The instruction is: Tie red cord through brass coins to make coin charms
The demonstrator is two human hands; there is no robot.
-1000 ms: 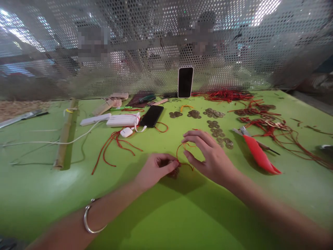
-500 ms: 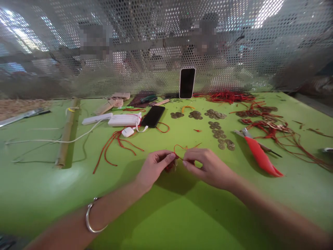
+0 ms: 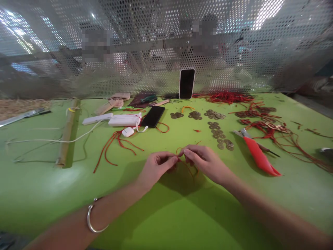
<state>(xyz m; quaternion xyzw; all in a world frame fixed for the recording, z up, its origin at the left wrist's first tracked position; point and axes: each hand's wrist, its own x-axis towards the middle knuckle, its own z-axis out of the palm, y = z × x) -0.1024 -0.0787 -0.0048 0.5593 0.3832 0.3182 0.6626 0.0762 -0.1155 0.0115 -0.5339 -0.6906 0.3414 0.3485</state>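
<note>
Left hand: your left hand point(image 3: 156, 168) pinches the red cord point(image 3: 179, 159) between thumb and forefinger; other fingers curled under.
Right hand: your right hand point(image 3: 205, 161) has its fingertips bunched at the cord, just beside the left ones; cannot tell whether they grip it.
Red cord: between your two hands, over the near middle of the green table point(image 3: 166, 222); small loop on top, thin ends trailing below your right fingers.
Bangle: silver bangle point(image 3: 96, 230) on your left forearm.
Coins: holed coins point(image 3: 217, 134) in small clusters beyond your right hand.
Red-handled tool: red-handled tool point(image 3: 260, 156) lies to the right of your right hand.
Phones: black phone point(image 3: 154, 116) lying flat beyond your left hand; white-edged phone point(image 3: 186, 84) upright against the perforated panel point(image 3: 156, 78).
Bamboo: bamboo tube point(image 3: 66, 139) at far left, white cable point(image 3: 78, 140) across it.
</note>
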